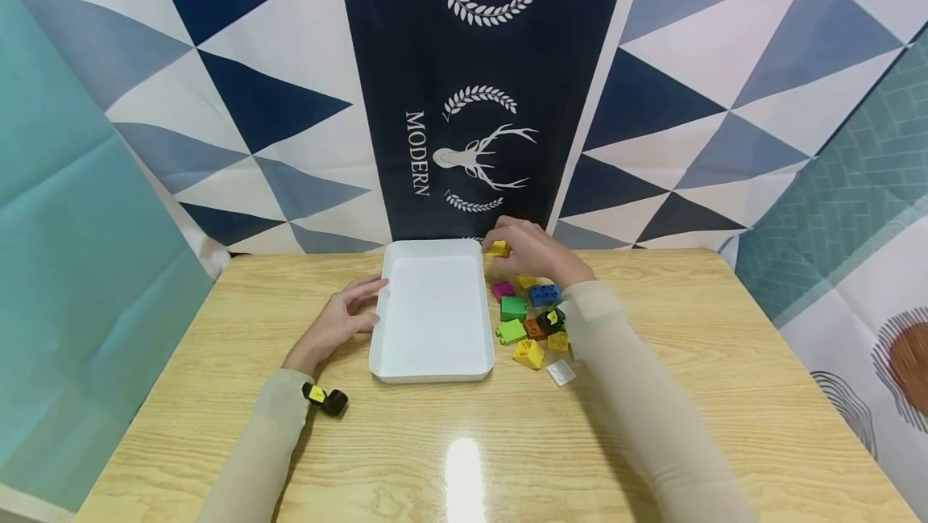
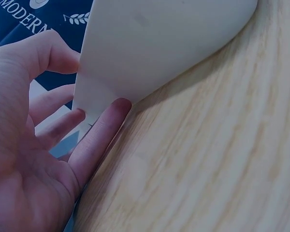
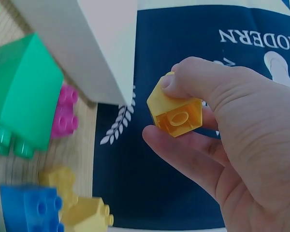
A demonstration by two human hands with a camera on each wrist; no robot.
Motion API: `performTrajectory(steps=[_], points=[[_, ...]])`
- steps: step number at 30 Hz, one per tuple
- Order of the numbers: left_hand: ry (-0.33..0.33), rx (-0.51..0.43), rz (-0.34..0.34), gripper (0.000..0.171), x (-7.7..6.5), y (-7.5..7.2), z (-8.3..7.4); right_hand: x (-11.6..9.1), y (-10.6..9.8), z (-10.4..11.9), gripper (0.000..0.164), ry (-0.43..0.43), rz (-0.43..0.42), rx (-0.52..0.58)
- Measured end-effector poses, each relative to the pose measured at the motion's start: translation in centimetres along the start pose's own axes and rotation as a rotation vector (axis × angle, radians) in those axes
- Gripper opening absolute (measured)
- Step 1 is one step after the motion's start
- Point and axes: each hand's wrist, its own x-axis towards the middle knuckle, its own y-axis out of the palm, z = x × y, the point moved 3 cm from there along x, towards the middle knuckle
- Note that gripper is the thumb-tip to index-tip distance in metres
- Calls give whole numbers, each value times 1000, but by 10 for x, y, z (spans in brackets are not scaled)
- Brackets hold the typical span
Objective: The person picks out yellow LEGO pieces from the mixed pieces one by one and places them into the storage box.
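A shallow white tray (image 1: 433,309) lies on the table. My left hand (image 1: 342,317) touches its left wall with loosely spread fingers; in the left wrist view the fingertips (image 2: 121,104) lie against the outer side of the tray (image 2: 150,43). Past the tray's far right corner, my right hand (image 1: 532,247) pinches a yellow building brick (image 3: 176,108) between thumb and fingers, its hollow underside showing. Below this hand, to the right of the tray, lie loose bricks: magenta (image 1: 503,290), blue (image 1: 544,295), green (image 1: 513,308), lime (image 1: 511,333) and several others.
A yellow sloped brick (image 1: 528,354) and a pale flat brick (image 1: 561,372) lie nearest the front of the pile. The wooden table (image 1: 406,450) ends at a patterned cloth (image 1: 471,64) hanging behind the tray. A black wrist camera (image 1: 551,320) partly covers the pile.
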Motion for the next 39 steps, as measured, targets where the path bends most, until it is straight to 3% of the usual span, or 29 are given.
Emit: performTrajectory(steps=[21, 39], points=[[-10, 16, -3, 66, 0, 1, -2, 16, 2, 43, 24, -59, -8, 10], [-13, 7, -3, 66, -1, 1, -3, 22, 8, 46, 25, -38, 23, 14]])
